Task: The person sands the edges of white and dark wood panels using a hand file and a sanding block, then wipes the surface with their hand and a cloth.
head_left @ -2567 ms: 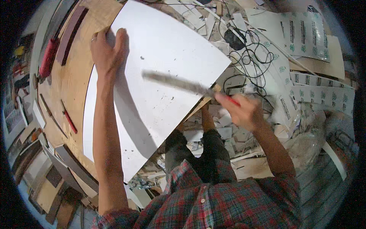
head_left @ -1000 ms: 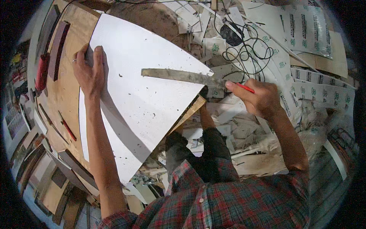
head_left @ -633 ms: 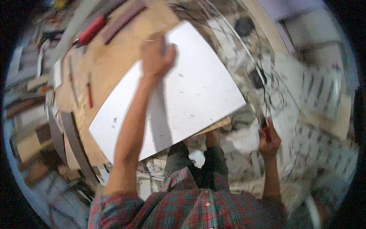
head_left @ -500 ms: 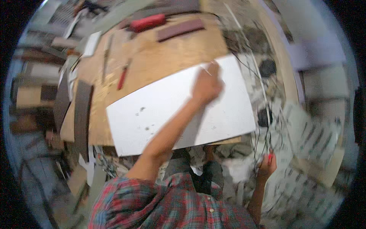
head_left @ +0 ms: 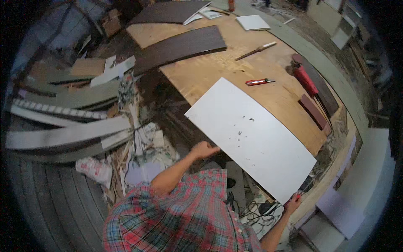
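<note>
A white rectangular board (head_left: pixel 268 143) lies at an angle across the near side of the wooden worktable (head_left: pixel 184 80), with several small dark marks or bits on its face. My left hand (head_left: pixel 202 150) is at the board's near left edge, fingers curled and one digit stretched toward that edge. Whatever it may hold is hidden. At the board's near right corner my right hand (head_left: pixel 293 204) is closed round a small red object (head_left: pixel 297 196), whose kind I cannot make out. Beyond the board lies a red-handled screwdriver (head_left: pixel 258 82).
A red power tool (head_left: pixel 306 77) with a cord rests by a brown block (head_left: pixel 312 112) on the right. A chisel-like tool (head_left: pixel 256 50), a dark plank (head_left: pixel 184 46) and a small white panel (head_left: pixel 252 22) are farther back. Scrap boards (head_left: pixel 71 132) and offcuts crowd the left floor.
My view has turned left. My left hand has moved off the board's face to its near edge. My right hand, still holding the red object, is now at the board's corner.
</note>
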`<action>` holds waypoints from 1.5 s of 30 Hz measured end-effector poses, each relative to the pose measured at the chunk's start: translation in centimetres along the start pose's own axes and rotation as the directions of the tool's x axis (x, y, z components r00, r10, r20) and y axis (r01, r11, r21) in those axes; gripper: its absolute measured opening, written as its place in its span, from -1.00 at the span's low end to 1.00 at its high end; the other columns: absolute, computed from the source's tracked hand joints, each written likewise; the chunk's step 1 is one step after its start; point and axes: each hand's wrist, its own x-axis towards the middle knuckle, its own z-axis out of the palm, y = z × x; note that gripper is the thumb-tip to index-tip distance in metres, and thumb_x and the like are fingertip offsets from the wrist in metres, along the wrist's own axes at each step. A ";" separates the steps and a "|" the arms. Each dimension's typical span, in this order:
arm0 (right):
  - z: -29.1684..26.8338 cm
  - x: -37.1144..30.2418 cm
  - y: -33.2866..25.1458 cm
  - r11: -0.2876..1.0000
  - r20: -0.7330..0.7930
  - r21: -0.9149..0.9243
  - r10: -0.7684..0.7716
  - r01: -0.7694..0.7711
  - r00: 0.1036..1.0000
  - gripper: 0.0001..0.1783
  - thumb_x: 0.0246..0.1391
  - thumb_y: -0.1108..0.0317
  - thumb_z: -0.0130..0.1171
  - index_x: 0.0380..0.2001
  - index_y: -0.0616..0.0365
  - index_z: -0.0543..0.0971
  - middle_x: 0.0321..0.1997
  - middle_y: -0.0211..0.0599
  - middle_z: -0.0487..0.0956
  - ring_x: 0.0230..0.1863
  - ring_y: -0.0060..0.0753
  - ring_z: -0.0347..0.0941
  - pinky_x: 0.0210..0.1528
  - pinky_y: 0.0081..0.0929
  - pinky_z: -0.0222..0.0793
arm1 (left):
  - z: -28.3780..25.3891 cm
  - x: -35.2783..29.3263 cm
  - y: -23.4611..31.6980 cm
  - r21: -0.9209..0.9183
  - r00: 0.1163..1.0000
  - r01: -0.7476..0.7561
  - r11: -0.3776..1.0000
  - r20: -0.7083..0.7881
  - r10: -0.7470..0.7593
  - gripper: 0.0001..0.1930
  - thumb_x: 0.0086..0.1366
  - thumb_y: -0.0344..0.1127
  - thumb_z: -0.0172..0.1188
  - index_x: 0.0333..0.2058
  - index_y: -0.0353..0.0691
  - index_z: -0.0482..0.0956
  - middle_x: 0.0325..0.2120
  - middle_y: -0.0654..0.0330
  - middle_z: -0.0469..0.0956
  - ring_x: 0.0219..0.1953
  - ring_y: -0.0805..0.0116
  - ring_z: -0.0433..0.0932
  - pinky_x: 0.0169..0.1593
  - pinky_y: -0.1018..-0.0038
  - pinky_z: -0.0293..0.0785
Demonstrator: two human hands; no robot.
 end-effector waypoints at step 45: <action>-10.3 5.9 -3.9 0.554 0.736 0.025 -0.573 0.832 0.360 -0.25 0.06 0.35 0.13 0.30 -0.66 0.33 -0.49 -0.33 0.41 -0.50 -0.18 0.48 -0.58 -0.19 0.38 | 20.3 9.6 28.8 0.519 0.467 -0.733 0.439 -0.084 0.880 -0.77 0.28 -0.34 0.01 -0.29 -0.33 0.62 -0.29 -0.06 0.57 -0.18 -0.01 0.51 -0.03 0.20 0.39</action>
